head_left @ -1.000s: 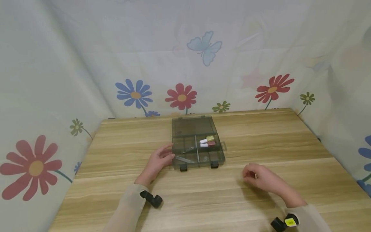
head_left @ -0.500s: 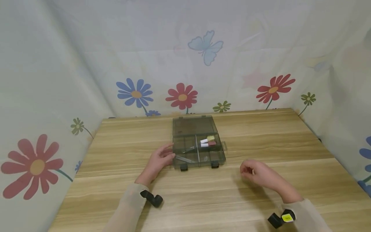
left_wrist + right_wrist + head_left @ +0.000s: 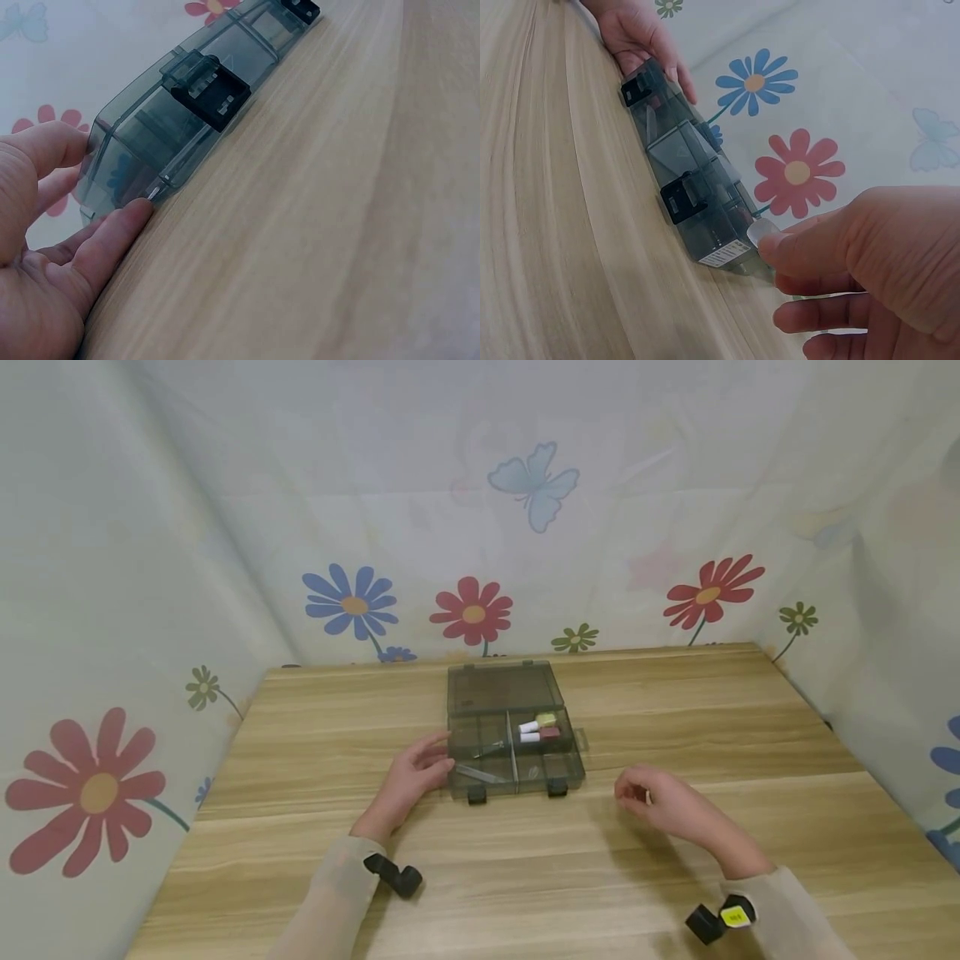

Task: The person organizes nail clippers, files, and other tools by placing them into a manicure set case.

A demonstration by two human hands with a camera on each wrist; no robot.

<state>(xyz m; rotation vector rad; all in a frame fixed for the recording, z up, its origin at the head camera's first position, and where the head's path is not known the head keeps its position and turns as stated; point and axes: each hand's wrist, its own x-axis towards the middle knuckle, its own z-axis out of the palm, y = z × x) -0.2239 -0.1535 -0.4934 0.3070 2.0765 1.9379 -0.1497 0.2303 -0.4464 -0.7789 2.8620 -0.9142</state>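
Observation:
A grey see-through compartment box stands on the table with its lid folded back. My left hand holds its left side, fingers at the far part of the wall and thumb at the near corner. Two small bottles with white caps, one yellow and one dark red, lie in the back right compartment. My right hand is above the table, right of the box. In the right wrist view its thumb and fingers pinch a small thing with a rounded white end; the rest is hidden.
Thin clear pieces lie in the front left compartment. Two black latches stand out at the box's front. The wood-grain table reaches back to a flowered cloth wall, with more cloth at both sides.
My right hand has moved a little left and forward, nearer the box. The left hand stays at the box's left side, and the box has not visibly moved.

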